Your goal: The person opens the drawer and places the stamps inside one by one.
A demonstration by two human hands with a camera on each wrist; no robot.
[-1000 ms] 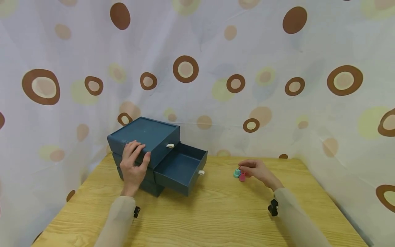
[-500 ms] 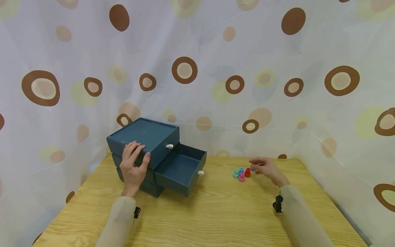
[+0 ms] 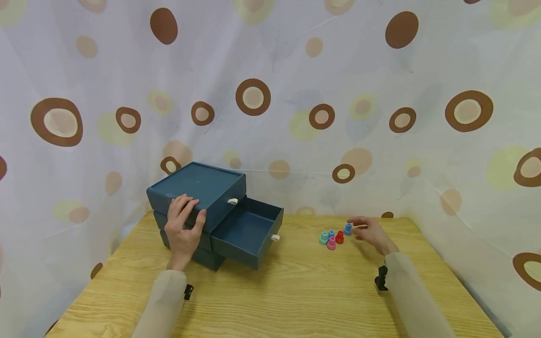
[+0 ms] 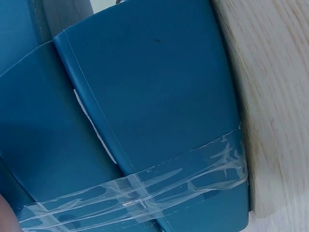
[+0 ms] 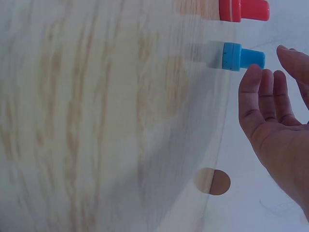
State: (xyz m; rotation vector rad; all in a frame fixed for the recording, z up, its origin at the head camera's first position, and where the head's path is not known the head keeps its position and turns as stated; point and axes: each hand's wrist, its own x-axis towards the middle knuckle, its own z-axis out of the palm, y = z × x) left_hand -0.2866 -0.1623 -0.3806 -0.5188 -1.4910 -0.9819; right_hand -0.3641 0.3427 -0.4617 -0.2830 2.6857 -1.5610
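My left hand [image 3: 183, 232] rests on the near top edge of a dark blue drawer unit [image 3: 198, 185], fingers spread over the top. In the left wrist view, clear tape crosses the unit's blue side [image 4: 149, 96], and a bit of finger shows at the lower left corner. On the wooden table, my right hand [image 3: 372, 234] is beside a small blue stamp-like piece [image 3: 348, 229] with a wide round base and narrow knob. That piece stands upright; in the right wrist view my relaxed fingers [image 5: 250, 87] are close to its knob, the thumb apart. Whether a fingertip touches is unclear.
Left of the right hand stand similar pieces: red [image 3: 340, 237], pink [image 3: 331, 243], another blue [image 3: 331, 234] and mint green [image 3: 323, 238]. The unit's middle drawer [image 3: 249, 225] is pulled out, its visible floor bare. A patterned curtain [image 3: 270, 141] hangs behind the table.
My right hand has moved right, away from the cluster. The single blue piece, partly hidden by the fingers half a second ago, now shows standing on the table. My left hand stays put.
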